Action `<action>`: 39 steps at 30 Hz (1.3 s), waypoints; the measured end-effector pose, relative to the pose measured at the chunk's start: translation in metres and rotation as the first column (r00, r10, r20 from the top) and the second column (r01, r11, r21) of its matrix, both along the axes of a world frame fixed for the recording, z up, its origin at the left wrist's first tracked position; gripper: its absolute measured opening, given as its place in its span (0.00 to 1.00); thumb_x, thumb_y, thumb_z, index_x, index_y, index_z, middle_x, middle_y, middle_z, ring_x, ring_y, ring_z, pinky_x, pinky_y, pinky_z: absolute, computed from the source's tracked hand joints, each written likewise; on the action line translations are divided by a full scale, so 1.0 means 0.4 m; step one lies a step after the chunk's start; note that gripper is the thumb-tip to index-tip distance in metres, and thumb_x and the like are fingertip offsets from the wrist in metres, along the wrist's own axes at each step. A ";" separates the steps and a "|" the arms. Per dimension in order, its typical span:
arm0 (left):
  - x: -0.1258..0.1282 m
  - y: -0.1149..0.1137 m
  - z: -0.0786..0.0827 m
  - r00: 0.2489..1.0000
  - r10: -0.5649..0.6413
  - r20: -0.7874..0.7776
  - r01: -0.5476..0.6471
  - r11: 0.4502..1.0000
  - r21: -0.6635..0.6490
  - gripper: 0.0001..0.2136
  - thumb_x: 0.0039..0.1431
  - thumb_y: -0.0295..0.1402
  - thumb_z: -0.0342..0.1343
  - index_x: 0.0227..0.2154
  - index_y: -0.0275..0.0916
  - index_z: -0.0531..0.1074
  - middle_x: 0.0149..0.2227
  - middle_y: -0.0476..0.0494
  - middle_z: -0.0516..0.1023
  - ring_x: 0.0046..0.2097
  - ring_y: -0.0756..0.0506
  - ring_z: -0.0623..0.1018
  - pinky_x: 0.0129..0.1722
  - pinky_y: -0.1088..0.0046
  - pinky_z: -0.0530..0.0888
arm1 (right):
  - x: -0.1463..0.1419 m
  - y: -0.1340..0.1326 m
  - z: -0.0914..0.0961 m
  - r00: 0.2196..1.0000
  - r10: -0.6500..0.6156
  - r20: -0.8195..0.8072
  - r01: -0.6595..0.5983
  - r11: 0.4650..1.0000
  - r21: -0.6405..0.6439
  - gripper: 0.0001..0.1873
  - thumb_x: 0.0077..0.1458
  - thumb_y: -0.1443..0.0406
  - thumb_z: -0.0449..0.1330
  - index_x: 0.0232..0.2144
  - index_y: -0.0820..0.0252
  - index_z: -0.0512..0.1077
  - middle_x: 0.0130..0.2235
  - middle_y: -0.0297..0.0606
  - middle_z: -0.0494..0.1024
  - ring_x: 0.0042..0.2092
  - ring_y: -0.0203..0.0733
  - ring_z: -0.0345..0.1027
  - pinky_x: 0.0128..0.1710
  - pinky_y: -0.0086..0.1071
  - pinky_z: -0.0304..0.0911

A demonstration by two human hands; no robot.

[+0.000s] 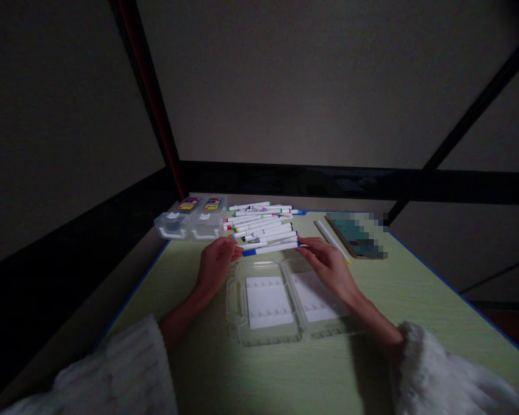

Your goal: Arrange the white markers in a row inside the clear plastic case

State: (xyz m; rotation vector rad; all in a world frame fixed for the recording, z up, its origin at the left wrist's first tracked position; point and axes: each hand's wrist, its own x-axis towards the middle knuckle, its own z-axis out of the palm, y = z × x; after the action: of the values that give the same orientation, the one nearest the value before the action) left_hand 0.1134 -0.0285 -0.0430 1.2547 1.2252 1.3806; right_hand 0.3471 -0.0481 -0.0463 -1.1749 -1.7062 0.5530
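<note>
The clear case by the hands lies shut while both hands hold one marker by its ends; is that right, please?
No: the head view shows the clear case open; the left hand and right hand do hold one marker by its ends.

Your left hand [216, 262] pinches one end of the blue-capped marker [270, 249] and your right hand [328, 268] meets the other, so that bar closes the gap between them. Just beyond it the marker pile [262, 222] blocks any straight reach forward. The open clear case [281, 302] fills the middle beneath your wrists. Two closed cases [192, 222] crowd the far left corner; a lone white marker [331, 237] and a flat packet [357, 233] take the far right. The bare green table [415, 300] lies open on either side of the case and along the near edge.
</note>
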 end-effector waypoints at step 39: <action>-0.010 0.005 0.009 0.994 -0.104 -0.038 0.109 0.972 0.210 0.13 0.39 0.24 0.58 0.32 0.34 0.71 0.36 0.43 0.76 0.40 0.46 0.74 0.46 0.66 0.69 | -0.052 -0.108 0.045 0.926 0.318 0.201 -0.324 0.946 -0.006 0.09 0.51 0.62 0.58 0.33 0.61 0.73 0.29 0.37 0.76 0.29 0.36 0.69 0.30 0.28 0.64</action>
State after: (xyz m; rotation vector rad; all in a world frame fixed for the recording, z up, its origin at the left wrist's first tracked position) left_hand 0.1094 -0.0266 -0.0393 1.4686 1.0331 1.4475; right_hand 0.3265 -0.0913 -0.0282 -0.9603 -2.0930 0.6239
